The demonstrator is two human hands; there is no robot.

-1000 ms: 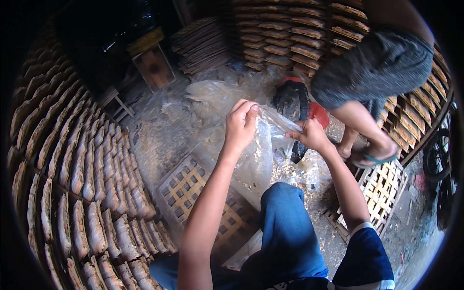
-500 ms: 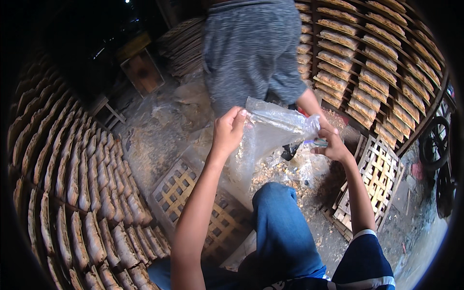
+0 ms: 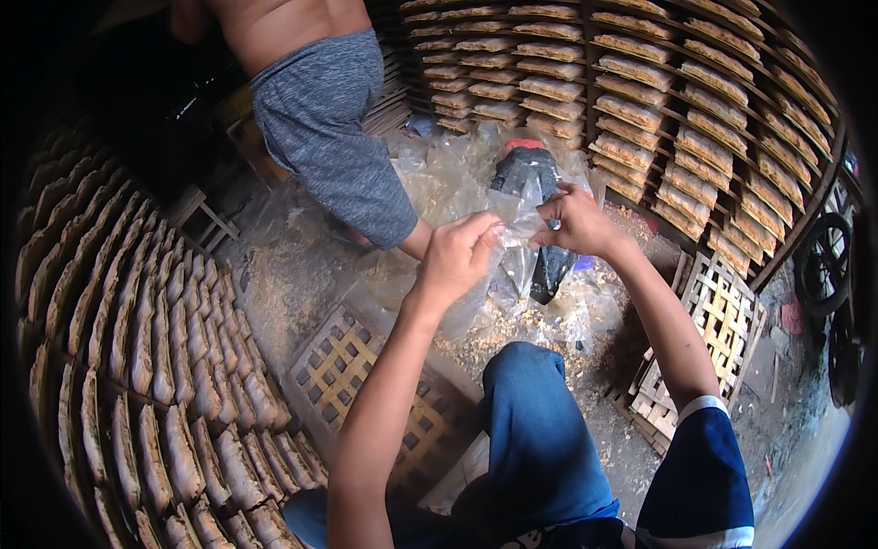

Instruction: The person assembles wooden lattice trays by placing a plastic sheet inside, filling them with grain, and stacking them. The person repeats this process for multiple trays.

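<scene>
Both my hands are raised in front of me over my blue-trousered knee (image 3: 540,430). My left hand (image 3: 457,256) pinches the top edge of a clear plastic bag (image 3: 512,265). My right hand (image 3: 572,222) grips the same edge a little to the right, so the bag hangs between them. Behind the bag a black bag (image 3: 535,188) with something red at its top sits on the floor among crumpled clear plastic sheets (image 3: 439,178).
Another person in grey shorts (image 3: 325,128) stands close at the upper left. Racks of tan flat pieces (image 3: 658,101) curve along the back and the left side (image 3: 137,366). Wooden lattice trays (image 3: 366,384) (image 3: 713,329) lie on the crumb-strewn floor. A wheel (image 3: 823,274) is at right.
My hands have come closer together on the bag's edge. The other person has moved from the right to the upper left of the view.
</scene>
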